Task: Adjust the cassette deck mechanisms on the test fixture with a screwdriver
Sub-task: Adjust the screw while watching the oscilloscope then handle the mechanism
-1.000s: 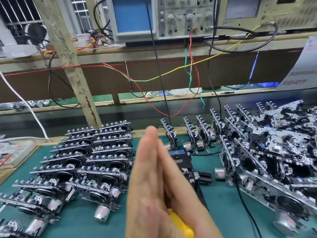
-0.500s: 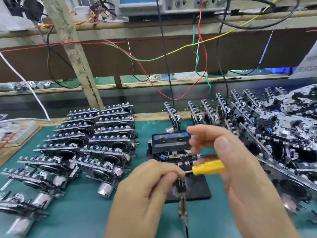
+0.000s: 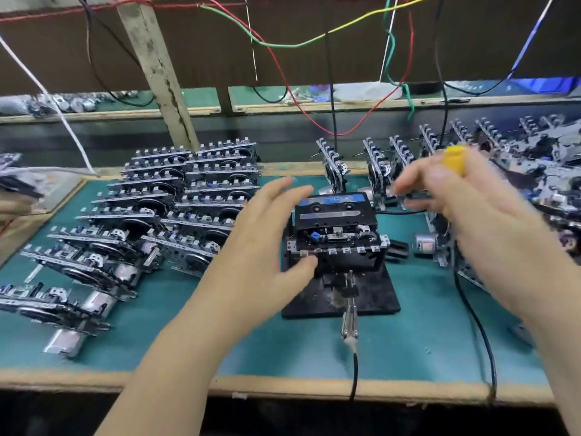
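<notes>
Left hand (image 3: 264, 234) spread — thumb touching mechanism (image 3: 338, 237), right hand (image 3: 465, 202) gripping screwdriver (image 3: 454, 160)

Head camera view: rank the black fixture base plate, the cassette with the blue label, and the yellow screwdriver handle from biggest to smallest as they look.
1. Black fixture base plate
2. Cassette with the blue label
3. Yellow screwdriver handle, though it is blurred and partly hidden in the right hand, so only part of it shows.
</notes>
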### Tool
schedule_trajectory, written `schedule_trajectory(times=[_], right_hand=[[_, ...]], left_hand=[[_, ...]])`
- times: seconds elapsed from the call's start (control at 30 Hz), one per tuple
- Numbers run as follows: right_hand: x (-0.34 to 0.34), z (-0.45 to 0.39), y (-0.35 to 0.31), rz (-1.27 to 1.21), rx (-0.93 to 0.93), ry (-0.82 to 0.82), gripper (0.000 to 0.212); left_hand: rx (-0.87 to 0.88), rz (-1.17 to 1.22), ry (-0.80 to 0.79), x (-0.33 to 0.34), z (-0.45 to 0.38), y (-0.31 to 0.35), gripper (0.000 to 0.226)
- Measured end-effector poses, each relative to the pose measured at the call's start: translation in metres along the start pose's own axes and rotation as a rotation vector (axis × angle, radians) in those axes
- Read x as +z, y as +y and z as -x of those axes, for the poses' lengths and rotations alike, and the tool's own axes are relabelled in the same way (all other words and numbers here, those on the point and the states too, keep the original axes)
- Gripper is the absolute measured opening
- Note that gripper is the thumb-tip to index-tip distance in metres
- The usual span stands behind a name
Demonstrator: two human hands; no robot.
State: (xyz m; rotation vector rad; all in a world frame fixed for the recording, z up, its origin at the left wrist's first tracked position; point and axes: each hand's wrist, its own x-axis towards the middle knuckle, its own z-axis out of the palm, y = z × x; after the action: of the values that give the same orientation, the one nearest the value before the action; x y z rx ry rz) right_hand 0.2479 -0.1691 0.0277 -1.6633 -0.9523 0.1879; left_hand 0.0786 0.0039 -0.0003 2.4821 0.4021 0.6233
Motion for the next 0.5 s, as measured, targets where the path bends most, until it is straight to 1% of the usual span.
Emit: schedule_trajectory(times=[0.07, 0.1, 0.13, 0.2, 0.27, 0.37, 0.5], right_hand=[[0.007, 0.001, 0.007, 0.238, -0.029, -0.138, 0.022], [0.011, 0.002, 0.011, 0.33, -0.039, -0.189, 0.021], [0.016, 0.003, 0.014, 0.409, -0.044, -0.222, 0.023], [0.024, 0.005, 0.019, 0.529, -0.04, -0.235, 0.03], [0.027, 0.007, 0.021, 0.543, -0.015, -0.218, 0.029], [0.029, 0.01, 0.025, 0.488, 0.012, -0.196, 0.03], [0.031, 0.009, 0.025, 0.394, 0.063, -0.172, 0.018]], left_hand=[[-0.035, -0.099, -0.129, 0.006, -0.005, -0.004, 0.081], [-0.029, -0.138, -0.159, 0.008, -0.007, -0.006, 0.082], [-0.017, -0.161, -0.168, 0.011, -0.009, -0.008, 0.081], [-0.007, -0.166, -0.16, 0.015, -0.011, -0.013, 0.077], [-0.029, -0.136, -0.157, 0.021, -0.01, -0.019, 0.077], [-0.051, -0.039, -0.134, 0.031, -0.01, -0.022, 0.079], [-0.061, 0.016, -0.153, 0.036, -0.011, -0.026, 0.091]])
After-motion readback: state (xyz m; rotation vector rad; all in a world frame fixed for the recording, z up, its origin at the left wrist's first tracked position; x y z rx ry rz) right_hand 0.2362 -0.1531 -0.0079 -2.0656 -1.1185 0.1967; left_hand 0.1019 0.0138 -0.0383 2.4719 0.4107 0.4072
